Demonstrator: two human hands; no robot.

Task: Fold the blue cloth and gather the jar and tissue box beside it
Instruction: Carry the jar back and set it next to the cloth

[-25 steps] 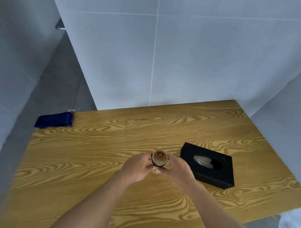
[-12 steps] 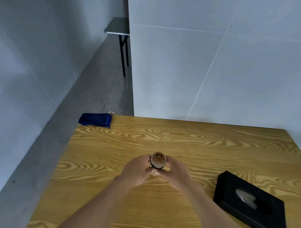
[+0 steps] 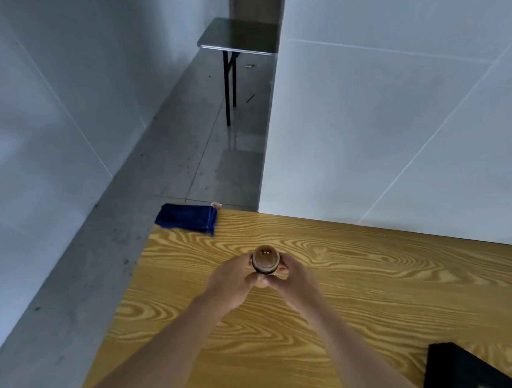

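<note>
wooden worktop: i count one jar mid-worktop, clasped by left hand and right hand fingers; one folded blue cloth far-left corner; one tissue box, cut off bottom right.

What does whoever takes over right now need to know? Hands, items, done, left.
Left hand and right hand: both closed on the jar, one on each side, over the middle of the wooden table.
Blue cloth: folded, at the table's far left corner, partly overhanging the edge.
Tissue box: near right of the table, cut off by the frame.
Done: the cloth looks folded.
Left: set the jar beside the cloth, then bring the tissue box over to it.
</note>
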